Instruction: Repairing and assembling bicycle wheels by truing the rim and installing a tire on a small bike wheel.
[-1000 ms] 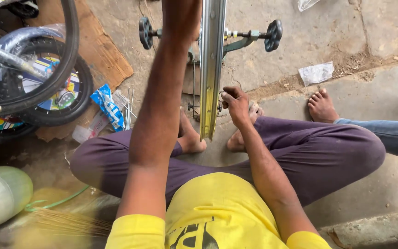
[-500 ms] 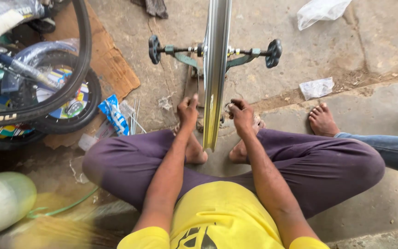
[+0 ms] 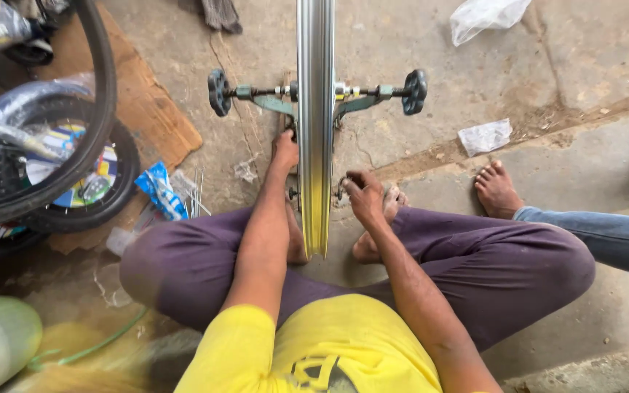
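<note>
- The wheel rim [image 3: 315,124] stands upright between my 2 hands, edge toward me, its long line running away from me.
- My left hand [image 3: 285,151] rests against its left side; whether these fingers clasp anything, I cannot tell.
- My right hand [image 3: 362,195] is curled beside its right side, just as near, pinching something small.

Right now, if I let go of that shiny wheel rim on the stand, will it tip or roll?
Probably neither: the rim hangs on an axle in the stand. It would likely spin freely. It looks stiff, smooth metal, perhaps slippery.
</note>
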